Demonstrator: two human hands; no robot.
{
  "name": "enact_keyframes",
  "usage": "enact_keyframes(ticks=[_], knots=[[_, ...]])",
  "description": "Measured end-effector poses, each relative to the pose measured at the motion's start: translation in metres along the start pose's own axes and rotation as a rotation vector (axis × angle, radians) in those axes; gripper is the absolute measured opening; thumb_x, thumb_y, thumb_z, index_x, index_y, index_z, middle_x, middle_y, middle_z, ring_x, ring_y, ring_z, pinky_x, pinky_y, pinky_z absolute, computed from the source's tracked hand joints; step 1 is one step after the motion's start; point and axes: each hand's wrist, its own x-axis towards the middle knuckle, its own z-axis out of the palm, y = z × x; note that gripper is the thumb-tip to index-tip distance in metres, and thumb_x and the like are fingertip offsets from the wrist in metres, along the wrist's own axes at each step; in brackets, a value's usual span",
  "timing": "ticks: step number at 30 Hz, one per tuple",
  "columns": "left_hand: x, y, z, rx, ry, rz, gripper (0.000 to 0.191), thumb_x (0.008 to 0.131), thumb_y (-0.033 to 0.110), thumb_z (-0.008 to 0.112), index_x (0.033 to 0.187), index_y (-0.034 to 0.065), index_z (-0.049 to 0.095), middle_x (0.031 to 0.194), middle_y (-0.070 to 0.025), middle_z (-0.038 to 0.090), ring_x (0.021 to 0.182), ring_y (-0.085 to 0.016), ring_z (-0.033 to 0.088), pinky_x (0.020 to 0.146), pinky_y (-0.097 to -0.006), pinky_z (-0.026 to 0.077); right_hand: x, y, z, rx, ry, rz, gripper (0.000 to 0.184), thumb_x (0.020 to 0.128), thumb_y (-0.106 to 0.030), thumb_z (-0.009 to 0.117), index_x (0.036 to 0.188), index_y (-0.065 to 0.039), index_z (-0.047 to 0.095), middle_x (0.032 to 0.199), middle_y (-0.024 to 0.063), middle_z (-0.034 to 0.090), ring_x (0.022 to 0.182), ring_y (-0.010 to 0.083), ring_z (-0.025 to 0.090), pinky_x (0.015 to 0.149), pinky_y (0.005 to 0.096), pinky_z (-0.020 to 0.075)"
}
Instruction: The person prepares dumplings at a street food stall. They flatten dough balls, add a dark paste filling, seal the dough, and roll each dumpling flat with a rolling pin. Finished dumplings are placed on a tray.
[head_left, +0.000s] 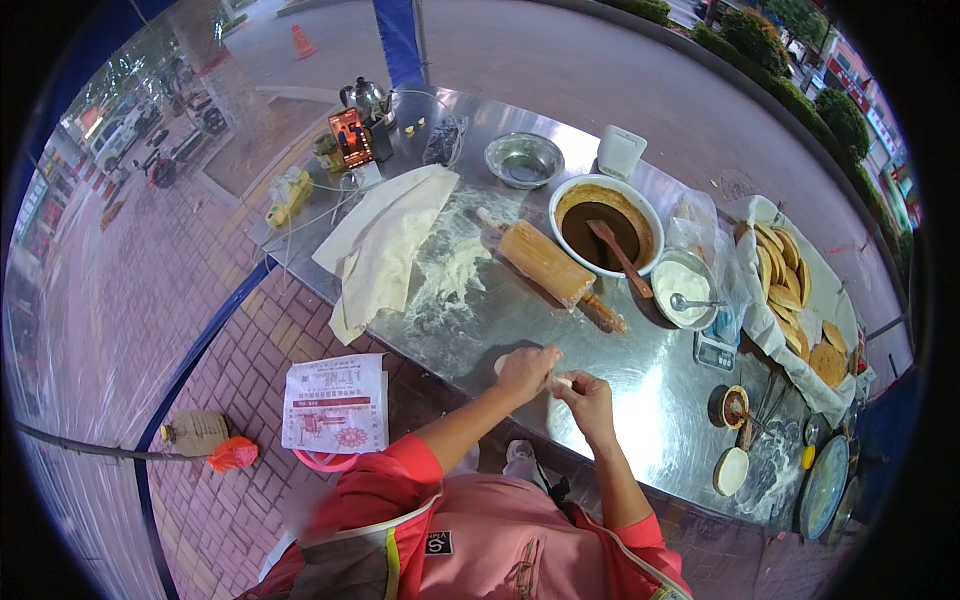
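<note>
Above the near edge of the metal table (465, 352), my left hand (527, 373) has its fingers curled, and whether it grips anything is hidden. Close beside it, my right hand (589, 401) pinches a small piece of white dough (562, 382). A pale round of dough (500, 365) shows partly behind my left hand. Farther back lies a large wooden rolling pin (546, 264) on the floured metal. To its right stands a white bowl of brown paste (592, 217) with a wooden spatula (619, 257) in it.
A floured cloth (401, 240) lies at the left, near a propped phone (350, 139). An empty metal bowl (524, 160) stands at the back. On the right are a bowl of white powder (682, 285), a digital scale (715, 351), and a cloth-lined basket (817, 300) of flatbreads.
</note>
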Motion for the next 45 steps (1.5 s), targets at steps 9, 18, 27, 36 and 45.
enact_keyframes(ticks=[9,18,27,36,45], knots=[[-0.017,-0.025,-0.020,0.111,0.137,0.134,0.040,0.082,0.035,0.067,0.113,0.0111,0.057,0.105,-0.0089,0.060,0.103,-0.030,0.053,0.090,-0.0428,0.041,-0.003,0.051,-0.059,-0.502,0.577,-0.058,0.037,0.081,-0.009,0.067,0.116,0.000,0.058,0.086,0.0130,0.063,0.075,0.0229,0.064,0.069,0.0326,0.0502],[-0.026,-0.031,-0.001,0.135,0.262,0.201,0.033,0.080,0.026,0.068,0.107,0.0098,0.059,0.101,-0.0082,0.056,0.099,-0.029,0.050,0.087,-0.0413,0.041,0.030,0.057,-0.069,-0.995,0.751,-0.249,0.054,0.087,-0.038,0.062,0.120,0.003,0.052,0.120,0.0252,0.052,0.113,0.0406,0.048,0.096,0.0473,0.0378],[-0.027,-0.035,0.002,0.130,0.274,0.216,0.032,0.081,0.028,0.067,0.107,0.0106,0.059,0.104,-0.0081,0.057,0.101,-0.029,0.051,0.090,-0.0416,0.040,0.073,0.079,-0.049,-1.202,0.703,-0.217,0.084,0.087,-0.059,0.049,0.140,0.004,0.034,0.150,0.0242,0.025,0.141,0.0387,0.018,0.114,0.0525,0.0119],[-0.028,-0.036,0.002,0.066,0.243,0.131,0.055,0.083,0.031,0.065,0.128,0.0071,0.047,0.108,-0.0111,0.058,0.103,-0.031,0.050,0.093,-0.0427,0.039,0.064,0.057,-0.064,-0.701,0.444,-0.185,0.058,0.091,-0.037,0.056,0.133,0.002,0.047,0.143,0.0240,0.038,0.135,0.0390,0.031,0.110,0.0453,0.0247],[-0.032,-0.035,-0.009,-0.087,0.148,0.040,0.084,0.070,0.003,0.064,0.144,0.0039,0.025,0.115,-0.0196,0.055,0.113,-0.037,0.048,0.099,-0.0434,0.036,0.071,0.020,0.022,-0.563,-0.194,-0.229,0.037,0.087,-0.013,0.056,0.122,-0.002,0.056,0.109,0.0235,0.062,0.098,0.0378,0.062,0.086,0.0402,0.0479]])
